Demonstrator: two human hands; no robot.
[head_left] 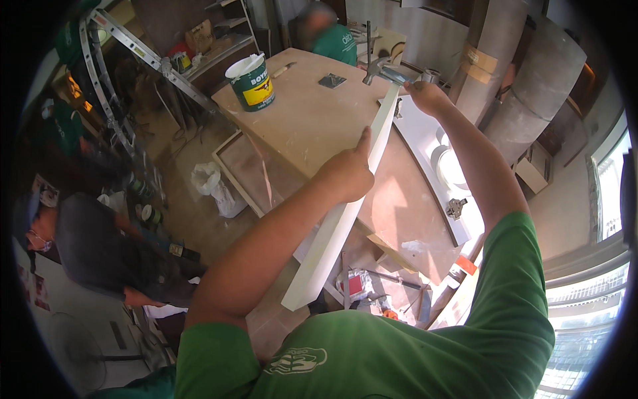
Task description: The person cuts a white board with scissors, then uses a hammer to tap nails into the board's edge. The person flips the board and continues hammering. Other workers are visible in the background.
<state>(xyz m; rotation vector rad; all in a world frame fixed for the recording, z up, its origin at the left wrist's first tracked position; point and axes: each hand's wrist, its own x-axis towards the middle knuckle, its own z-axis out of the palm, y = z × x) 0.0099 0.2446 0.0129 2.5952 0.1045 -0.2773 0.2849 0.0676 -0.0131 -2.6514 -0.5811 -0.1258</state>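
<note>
Board [340, 223] runs near-left to far-right. Left hand [349, 174] clasps its middle; right hand [428, 97], fingers wrapped round hammer [393, 74], at its far end.

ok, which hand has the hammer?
The right hand, gripping the hammer by the far end of the white strip; the left hand holds the strip nearer the body.

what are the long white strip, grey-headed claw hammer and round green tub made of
Long white strip: probably painted or laminated wood, smooth with no visible grain. Grey-headed claw hammer: likely steel head, given its metallic look; bluish grip possibly rubber. Round green tub: probably smooth plastic, given its rounded wall, though possibly metal.
</note>
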